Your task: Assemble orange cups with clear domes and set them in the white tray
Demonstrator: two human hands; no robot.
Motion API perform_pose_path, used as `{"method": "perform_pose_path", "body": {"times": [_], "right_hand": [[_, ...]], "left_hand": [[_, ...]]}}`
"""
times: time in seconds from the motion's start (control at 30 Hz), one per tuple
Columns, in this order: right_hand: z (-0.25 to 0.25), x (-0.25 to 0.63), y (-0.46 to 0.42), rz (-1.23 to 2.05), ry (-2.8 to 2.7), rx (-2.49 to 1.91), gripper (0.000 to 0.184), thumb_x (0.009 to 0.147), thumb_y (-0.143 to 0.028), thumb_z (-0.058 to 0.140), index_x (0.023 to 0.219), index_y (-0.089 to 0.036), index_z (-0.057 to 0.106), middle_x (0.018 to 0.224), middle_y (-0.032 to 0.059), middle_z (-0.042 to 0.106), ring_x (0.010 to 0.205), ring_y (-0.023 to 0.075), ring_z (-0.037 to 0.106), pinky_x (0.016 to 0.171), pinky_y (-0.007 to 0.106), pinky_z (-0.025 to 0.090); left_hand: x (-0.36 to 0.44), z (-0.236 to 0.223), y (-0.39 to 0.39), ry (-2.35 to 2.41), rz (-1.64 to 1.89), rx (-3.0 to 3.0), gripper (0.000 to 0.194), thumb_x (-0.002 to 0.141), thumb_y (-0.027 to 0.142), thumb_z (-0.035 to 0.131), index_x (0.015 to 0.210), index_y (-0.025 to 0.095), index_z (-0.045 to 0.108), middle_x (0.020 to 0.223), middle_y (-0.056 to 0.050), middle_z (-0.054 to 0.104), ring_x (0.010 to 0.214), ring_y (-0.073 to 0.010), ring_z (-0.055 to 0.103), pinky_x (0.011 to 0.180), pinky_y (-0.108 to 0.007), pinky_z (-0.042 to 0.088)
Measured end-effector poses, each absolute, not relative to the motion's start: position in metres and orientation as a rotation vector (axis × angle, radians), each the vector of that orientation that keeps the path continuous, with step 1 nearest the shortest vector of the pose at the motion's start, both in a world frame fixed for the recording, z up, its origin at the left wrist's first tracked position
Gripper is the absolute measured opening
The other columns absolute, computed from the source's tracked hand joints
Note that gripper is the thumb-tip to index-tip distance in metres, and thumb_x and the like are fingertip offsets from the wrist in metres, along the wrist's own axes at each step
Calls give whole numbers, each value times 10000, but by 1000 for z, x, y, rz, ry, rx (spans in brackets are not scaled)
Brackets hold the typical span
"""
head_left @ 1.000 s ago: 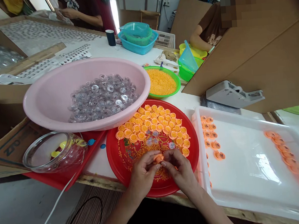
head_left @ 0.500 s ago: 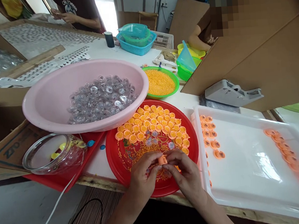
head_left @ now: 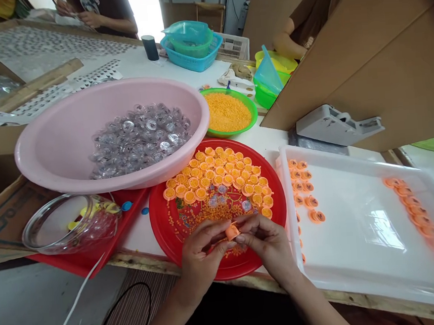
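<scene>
Over the near rim of a red plate, my left hand and my right hand pinch one small orange cap between their fingertips. The plate carries several orange caps filled with yellow beads, loose beads and a few clear domes. Behind the plate stands a pink basin heaped with clear plastic domes. To the right, a white tray holds several finished orange pieces in a column near its left wall and a row at its right side.
A green bowl of yellow beads sits behind the plate. A glass jar lies on a red tray at left. Cardboard panel and a grey device stand right. Blue baskets and other people's arms are at the far side.
Both hands stay together on the orange cap and have drawn slightly nearer the plate's front edge, turning the cap. The camera has tilted a little.
</scene>
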State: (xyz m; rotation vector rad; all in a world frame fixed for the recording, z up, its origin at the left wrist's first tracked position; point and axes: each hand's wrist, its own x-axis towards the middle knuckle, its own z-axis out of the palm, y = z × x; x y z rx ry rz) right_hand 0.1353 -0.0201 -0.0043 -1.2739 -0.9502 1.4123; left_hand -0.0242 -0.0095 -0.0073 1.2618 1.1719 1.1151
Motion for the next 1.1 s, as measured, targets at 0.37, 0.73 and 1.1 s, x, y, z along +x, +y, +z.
{"method": "perform_pose_path", "body": {"times": [0.37, 0.73, 1.1], "right_hand": [[-2, 133, -9, 1481, -985, -1281, 236, 692, -328, 758, 852, -220, 622, 724, -16, 606, 620, 139, 563, 582, 259, 473], [0, 259, -32, 694, -958, -1820, 218, 742, -371, 650, 868, -204, 592, 811, 21, 647, 723, 175, 613, 638, 290, 507], [-54, 326, -55, 768, -1072, -2409, 310, 672, -520, 639, 650, -214, 598, 522, 29, 655, 521, 217, 648, 541, 303, 470]], "left_hand": [[-23, -28, -7, 1285, 1061, 1029, 282, 664, 311, 786, 929, 240, 721, 867, -5, 755, 763, -205, 722, 702, -273, 615], [-31, -48, 32, 1313, 827, 1493, 351, 794, 436, 609, 1100, 282, 688, 1380, -38, 531, 949, -245, 689, 650, -311, 623], [-69, -39, 61, 1725, 883, 2003, 166, 830, 260, 536, 866, 214, 690, 894, -48, 719, 855, -216, 672, 812, -334, 532]]}}
